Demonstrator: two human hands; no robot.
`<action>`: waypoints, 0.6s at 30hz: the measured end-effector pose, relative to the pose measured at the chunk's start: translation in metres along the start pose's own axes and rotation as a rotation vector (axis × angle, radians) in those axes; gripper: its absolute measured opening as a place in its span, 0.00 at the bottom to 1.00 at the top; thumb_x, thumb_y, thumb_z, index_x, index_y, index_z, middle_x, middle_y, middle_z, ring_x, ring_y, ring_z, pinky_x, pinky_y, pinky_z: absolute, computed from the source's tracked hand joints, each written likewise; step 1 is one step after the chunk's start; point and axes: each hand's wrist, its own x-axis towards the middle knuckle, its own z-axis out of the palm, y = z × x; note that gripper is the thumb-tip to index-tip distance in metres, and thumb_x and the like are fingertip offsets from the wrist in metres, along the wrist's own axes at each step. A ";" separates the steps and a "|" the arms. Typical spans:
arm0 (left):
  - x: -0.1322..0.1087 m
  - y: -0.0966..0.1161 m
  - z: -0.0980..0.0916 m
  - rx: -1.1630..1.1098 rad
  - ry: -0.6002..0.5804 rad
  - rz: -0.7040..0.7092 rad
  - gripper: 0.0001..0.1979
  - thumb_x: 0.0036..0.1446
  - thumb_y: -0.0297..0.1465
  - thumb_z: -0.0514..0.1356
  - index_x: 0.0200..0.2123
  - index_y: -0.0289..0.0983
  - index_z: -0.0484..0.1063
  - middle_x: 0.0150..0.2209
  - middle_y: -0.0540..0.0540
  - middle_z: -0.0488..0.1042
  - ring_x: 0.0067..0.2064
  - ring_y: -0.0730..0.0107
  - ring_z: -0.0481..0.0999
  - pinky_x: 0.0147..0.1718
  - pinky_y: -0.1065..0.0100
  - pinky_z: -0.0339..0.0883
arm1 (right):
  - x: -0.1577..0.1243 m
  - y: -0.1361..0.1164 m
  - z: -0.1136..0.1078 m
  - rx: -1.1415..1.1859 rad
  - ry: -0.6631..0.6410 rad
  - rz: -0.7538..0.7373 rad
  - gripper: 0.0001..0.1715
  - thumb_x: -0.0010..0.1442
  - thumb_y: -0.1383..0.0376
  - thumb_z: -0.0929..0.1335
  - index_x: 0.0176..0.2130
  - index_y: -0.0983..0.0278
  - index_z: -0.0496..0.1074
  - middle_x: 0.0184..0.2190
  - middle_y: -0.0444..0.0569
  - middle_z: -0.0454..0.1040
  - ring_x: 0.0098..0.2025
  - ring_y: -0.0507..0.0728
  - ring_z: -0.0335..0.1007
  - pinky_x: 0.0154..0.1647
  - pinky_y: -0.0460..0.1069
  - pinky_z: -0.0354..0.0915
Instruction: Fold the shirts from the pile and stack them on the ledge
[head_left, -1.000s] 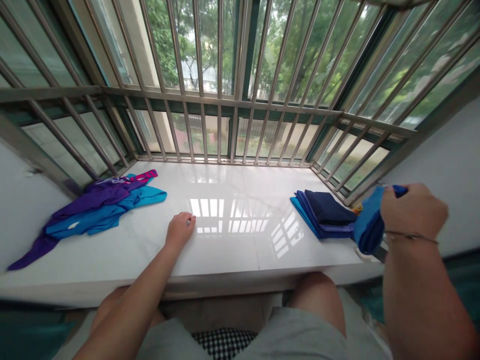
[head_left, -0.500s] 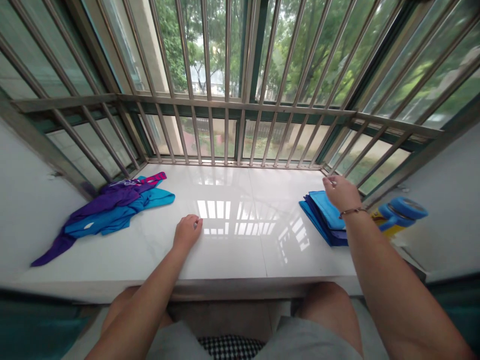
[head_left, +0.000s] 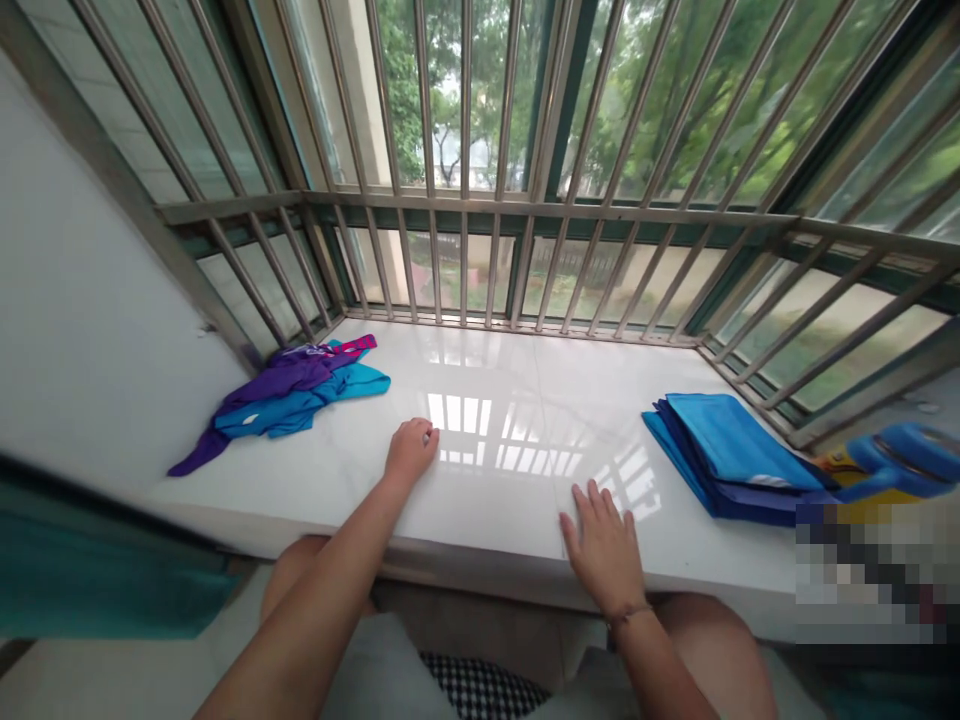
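Observation:
My left hand point(head_left: 411, 452) rests on the white marble sill point(head_left: 502, 500) with its fingers curled, holding nothing. My right hand point(head_left: 601, 535) lies flat near the sill's front edge, fingers spread and empty. To its upper right sits a folded stack of blue cloth point(head_left: 720, 460), topped by a lighter blue piece. Neither hand touches it. A crumpled purple and turquoise garment point(head_left: 292, 395) lies at the sill's left end, well beyond my left hand.
Steel window bars point(head_left: 540, 205) run along the back and sides of the sill. A blue and yellow object point(head_left: 892, 462) stands past the stack at the right, partly hidden by a pixelated patch. A white wall point(head_left: 90, 250) closes the left side.
My right hand has left the blue stack and come back to the sill's front edge. The head view has turned, shifting the sill's contents in frame. The lighter blue cloth now lies on the stack.

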 end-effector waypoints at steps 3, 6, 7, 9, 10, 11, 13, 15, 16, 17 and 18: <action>-0.004 0.002 -0.003 -0.006 -0.035 0.025 0.17 0.72 0.36 0.51 0.38 0.37 0.77 0.51 0.35 0.82 0.56 0.50 0.80 0.60 0.50 0.70 | -0.005 -0.011 -0.001 0.000 0.044 0.044 0.35 0.76 0.53 0.57 0.71 0.64 0.71 0.76 0.59 0.62 0.78 0.70 0.54 0.77 0.70 0.49; -0.001 0.000 -0.010 -0.013 -0.083 0.058 0.16 0.71 0.35 0.51 0.38 0.37 0.78 0.51 0.37 0.82 0.56 0.53 0.81 0.60 0.55 0.72 | -0.002 -0.012 -0.007 0.012 0.043 0.063 0.35 0.76 0.53 0.57 0.70 0.64 0.72 0.76 0.58 0.63 0.78 0.69 0.55 0.77 0.70 0.50; 0.003 -0.004 -0.016 -0.016 -0.098 0.064 0.15 0.70 0.34 0.53 0.38 0.37 0.78 0.51 0.39 0.83 0.56 0.54 0.82 0.59 0.57 0.73 | -0.001 -0.011 -0.008 0.015 0.036 0.059 0.35 0.76 0.53 0.57 0.70 0.64 0.72 0.76 0.58 0.63 0.78 0.70 0.55 0.76 0.70 0.50; 0.015 -0.019 -0.033 -0.012 -0.106 0.057 0.11 0.66 0.32 0.56 0.40 0.37 0.79 0.50 0.39 0.83 0.56 0.53 0.82 0.61 0.56 0.73 | -0.001 -0.011 -0.010 0.019 0.024 0.045 0.35 0.75 0.53 0.58 0.70 0.64 0.72 0.76 0.58 0.63 0.77 0.70 0.56 0.76 0.70 0.50; 0.023 -0.030 -0.045 0.003 -0.089 0.037 0.10 0.64 0.32 0.58 0.41 0.36 0.79 0.51 0.38 0.82 0.58 0.51 0.81 0.63 0.54 0.72 | -0.001 -0.011 -0.010 0.018 0.022 0.041 0.35 0.75 0.53 0.58 0.70 0.65 0.72 0.76 0.58 0.63 0.77 0.70 0.56 0.76 0.70 0.50; 0.031 -0.044 -0.059 0.028 -0.060 0.008 0.10 0.62 0.31 0.59 0.42 0.35 0.78 0.54 0.34 0.81 0.61 0.47 0.79 0.66 0.49 0.70 | -0.001 -0.011 -0.010 0.015 0.025 0.040 0.35 0.75 0.54 0.58 0.70 0.65 0.72 0.76 0.58 0.63 0.77 0.70 0.56 0.76 0.70 0.49; 0.046 -0.076 -0.091 0.130 0.042 -0.102 0.12 0.60 0.32 0.61 0.44 0.33 0.79 0.65 0.27 0.73 0.71 0.40 0.69 0.71 0.43 0.61 | -0.001 -0.012 -0.009 0.003 0.038 0.044 0.34 0.74 0.55 0.58 0.70 0.64 0.72 0.75 0.58 0.63 0.77 0.70 0.57 0.77 0.69 0.49; 0.057 -0.108 -0.122 0.257 0.127 -0.305 0.16 0.58 0.33 0.62 0.47 0.31 0.79 0.73 0.23 0.63 0.75 0.33 0.61 0.72 0.37 0.57 | -0.001 -0.013 -0.007 -0.004 0.053 0.050 0.34 0.74 0.55 0.58 0.69 0.64 0.73 0.75 0.57 0.64 0.77 0.69 0.58 0.77 0.69 0.49; 0.060 -0.123 -0.135 0.298 0.140 -0.418 0.18 0.57 0.35 0.63 0.47 0.31 0.80 0.74 0.21 0.60 0.76 0.29 0.59 0.71 0.33 0.56 | -0.001 -0.013 -0.006 -0.004 0.060 0.053 0.34 0.74 0.55 0.58 0.69 0.63 0.73 0.75 0.57 0.65 0.76 0.69 0.58 0.77 0.69 0.49; 0.063 -0.135 -0.148 0.315 0.138 -0.506 0.19 0.56 0.36 0.64 0.47 0.30 0.80 0.73 0.19 0.61 0.75 0.25 0.59 0.69 0.29 0.57 | -0.001 -0.013 -0.006 -0.003 0.064 0.056 0.34 0.74 0.55 0.58 0.69 0.63 0.73 0.75 0.57 0.65 0.76 0.69 0.58 0.77 0.69 0.49; 0.066 -0.146 -0.158 0.315 0.128 -0.559 0.20 0.54 0.37 0.64 0.47 0.30 0.81 0.71 0.18 0.64 0.73 0.23 0.62 0.67 0.27 0.59 | -0.001 -0.013 -0.006 -0.001 0.067 0.059 0.33 0.73 0.56 0.58 0.69 0.63 0.73 0.75 0.57 0.65 0.76 0.69 0.59 0.77 0.68 0.49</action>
